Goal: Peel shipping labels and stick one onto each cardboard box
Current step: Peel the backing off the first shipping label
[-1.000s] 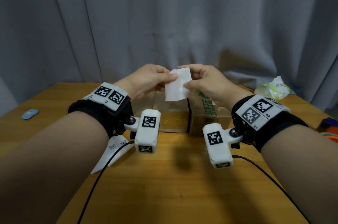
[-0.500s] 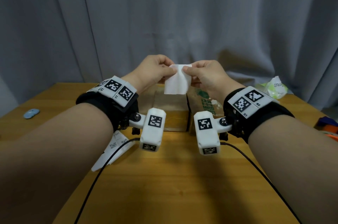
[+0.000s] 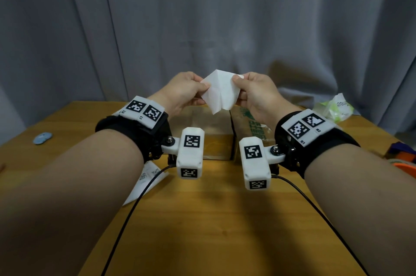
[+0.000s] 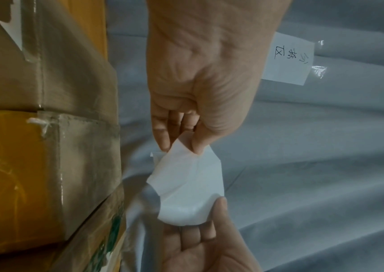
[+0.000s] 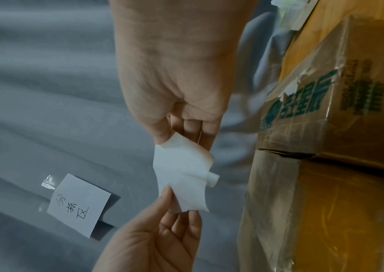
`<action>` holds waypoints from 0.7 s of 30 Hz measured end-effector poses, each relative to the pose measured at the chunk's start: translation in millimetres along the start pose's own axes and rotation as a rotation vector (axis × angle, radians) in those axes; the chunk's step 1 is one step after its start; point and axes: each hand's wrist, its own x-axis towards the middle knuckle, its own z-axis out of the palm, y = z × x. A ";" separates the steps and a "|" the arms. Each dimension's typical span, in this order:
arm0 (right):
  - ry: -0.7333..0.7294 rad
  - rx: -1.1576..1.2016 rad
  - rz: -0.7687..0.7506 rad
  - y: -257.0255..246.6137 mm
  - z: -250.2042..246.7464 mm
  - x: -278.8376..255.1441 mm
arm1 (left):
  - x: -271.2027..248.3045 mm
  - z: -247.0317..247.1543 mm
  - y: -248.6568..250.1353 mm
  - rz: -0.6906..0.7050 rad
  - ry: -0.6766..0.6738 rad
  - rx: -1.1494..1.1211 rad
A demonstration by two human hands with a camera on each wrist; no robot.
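A white shipping label [image 3: 219,93] hangs in the air between my two hands, creased and splayed apart. My left hand [image 3: 186,91] pinches its left edge and my right hand [image 3: 252,89] pinches its right edge. The left wrist view shows the same label [image 4: 188,185] held by thumb and fingers, and the right wrist view shows the label [image 5: 181,176] curling at one corner. Below the hands, two taped cardboard boxes stand side by side on the table: a plain one [image 3: 213,140] and one with green print [image 3: 254,127].
Another sheet of printed labels [image 3: 146,183] lies on the wooden table [image 3: 213,219] under my left forearm. A blue object [image 3: 42,137] lies far left, a plastic bag [image 3: 335,107] at the back right, orange items [image 3: 405,163] at the right edge. A grey curtain hangs behind.
Both hands have risen and drawn slightly apart. The label, flat and hanging before, is now pulled open and creased between them.
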 end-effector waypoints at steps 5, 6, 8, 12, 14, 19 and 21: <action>-0.001 -0.061 -0.012 2.8 -1.9 -0.8 | -3.9 -0.8 -3.9 0.025 0.027 0.069; 0.000 -0.097 -0.032 3.2 -2.6 -0.6 | -4.4 -1.3 -4.8 0.031 0.021 0.079; -0.007 -0.139 -0.071 2.7 -4.3 -1.0 | -7.0 -2.0 -5.9 0.027 -0.024 0.082; -0.053 -0.164 -0.091 0.6 -8.3 -2.2 | -11.3 -1.3 -7.5 0.030 -0.129 0.070; -0.059 -0.178 -0.086 0.2 -10.1 -3.1 | -12.3 -0.6 -8.0 0.049 -0.110 0.049; -0.033 -0.092 -0.036 0.8 -12.2 -7.4 | -12.7 0.8 -11.4 0.038 -0.052 -0.016; -0.034 -0.089 -0.010 2.4 -11.2 -8.7 | -12.2 0.6 -14.0 0.022 -0.041 0.001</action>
